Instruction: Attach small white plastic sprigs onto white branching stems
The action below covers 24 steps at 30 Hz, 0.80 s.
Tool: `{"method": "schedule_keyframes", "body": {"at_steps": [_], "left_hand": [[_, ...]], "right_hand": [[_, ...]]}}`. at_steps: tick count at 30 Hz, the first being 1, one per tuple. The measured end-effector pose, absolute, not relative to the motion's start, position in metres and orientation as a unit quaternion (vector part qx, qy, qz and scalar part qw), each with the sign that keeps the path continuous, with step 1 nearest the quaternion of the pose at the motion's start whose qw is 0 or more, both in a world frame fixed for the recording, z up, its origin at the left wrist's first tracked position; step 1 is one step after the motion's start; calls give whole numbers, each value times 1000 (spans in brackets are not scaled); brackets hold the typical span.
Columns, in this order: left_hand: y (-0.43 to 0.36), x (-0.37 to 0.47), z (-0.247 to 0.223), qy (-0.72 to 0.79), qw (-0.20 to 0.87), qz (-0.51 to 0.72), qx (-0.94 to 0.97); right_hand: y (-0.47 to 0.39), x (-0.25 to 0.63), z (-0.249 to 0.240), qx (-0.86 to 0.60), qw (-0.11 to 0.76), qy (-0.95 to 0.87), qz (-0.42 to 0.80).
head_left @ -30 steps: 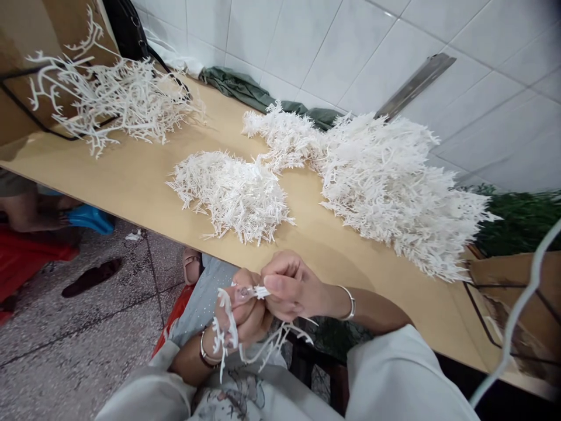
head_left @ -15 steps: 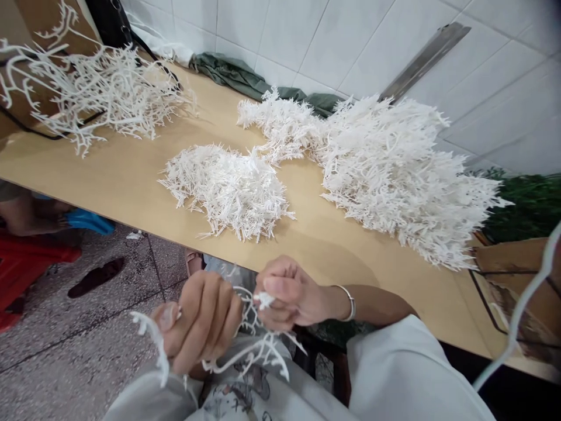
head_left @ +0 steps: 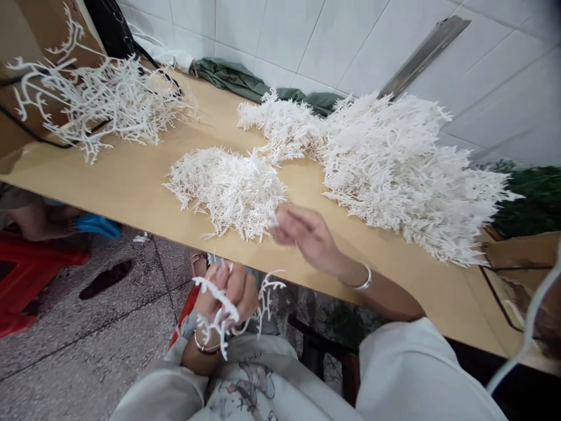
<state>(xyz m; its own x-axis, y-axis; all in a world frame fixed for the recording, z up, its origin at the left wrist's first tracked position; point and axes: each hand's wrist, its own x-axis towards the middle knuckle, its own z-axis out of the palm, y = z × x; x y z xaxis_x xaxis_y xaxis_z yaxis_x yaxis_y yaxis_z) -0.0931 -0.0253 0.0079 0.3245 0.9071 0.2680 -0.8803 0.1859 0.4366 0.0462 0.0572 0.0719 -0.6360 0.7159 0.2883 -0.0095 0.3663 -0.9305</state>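
Note:
My left hand (head_left: pixel 228 295) is closed round a white branched plastic stem (head_left: pixel 219 301) in front of my body, below the table's edge. My right hand (head_left: pixel 302 234), slightly blurred, is pinched at the right side of the near pile of small white pieces (head_left: pixel 228 190). Something small and white shows at its fingertips, too blurred to make out. Behind and to the right spreads a larger pile of feathery white pieces (head_left: pixel 394 169). A tangle of white branched stems (head_left: pixel 118 99) rests at the left of the table.
The tan table (head_left: pixel 131 181) runs along a tiled wall. Dark green cloth (head_left: pixel 232 73) lies against the wall. A cardboard box (head_left: pixel 521 257) stands at the right with greenery behind it. A red stool (head_left: pixel 39 280) and another person's legs (head_left: pixel 37 216) are at the lower left.
My right hand has left my left hand and moved up and forward to the near pile. My left hand has shifted right, still gripping the branched stem.

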Motion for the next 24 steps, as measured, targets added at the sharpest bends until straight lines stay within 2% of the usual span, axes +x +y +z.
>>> {"method": "schedule_keyframes", "body": {"at_steps": [3,6,11,14,20,24], "left_hand": [[-26,-91,26,-43,768,596,230],[-29,-95,35,-5,779,602,176],[-38,-104,37,42,794,599,95],[-42,-103,42,67,783,616,48],[-45,-99,53,131,742,657,29],[-50,-109,60,104,756,646,33]], "right_hand": [[94,45,73,-338,353,-818,305],[127,44,68,-378,320,-862,108],[147,41,58,-419,242,-874,42],[141,41,57,-428,224,-875,-25],[109,50,62,-374,270,-879,-123],[63,62,63,-249,307,-910,-128]]}}
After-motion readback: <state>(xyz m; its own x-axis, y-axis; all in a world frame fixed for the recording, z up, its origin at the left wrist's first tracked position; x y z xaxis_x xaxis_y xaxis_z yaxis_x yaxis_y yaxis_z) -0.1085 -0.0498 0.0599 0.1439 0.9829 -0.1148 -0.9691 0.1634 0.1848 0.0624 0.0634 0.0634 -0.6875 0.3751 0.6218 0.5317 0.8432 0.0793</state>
